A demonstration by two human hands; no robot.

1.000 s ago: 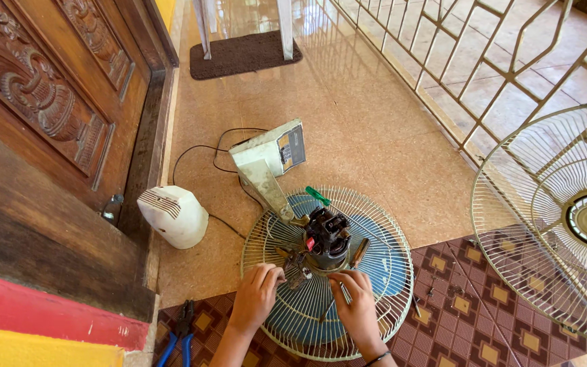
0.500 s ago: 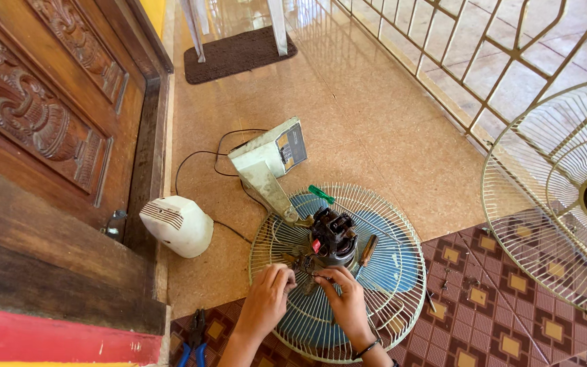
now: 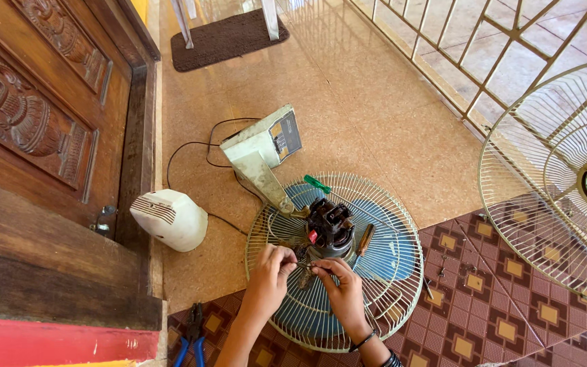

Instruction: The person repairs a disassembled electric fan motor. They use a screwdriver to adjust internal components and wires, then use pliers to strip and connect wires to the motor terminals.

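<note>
Head view: both hands pinch wires beside bare black fan motor [image 3: 329,228].

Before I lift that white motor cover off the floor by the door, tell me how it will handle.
The white motor cover looks like a hollow plastic shell, so probably light for its size. Its rounded, smooth top may slip in one hand; the vented end could give a better hold. Lying on the tiled floor, it would likely rock or slide if pushed.

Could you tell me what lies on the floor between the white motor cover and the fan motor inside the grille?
In the head view, between the white motor cover and the fan motor run a black cord and the grille's left rim.
</note>
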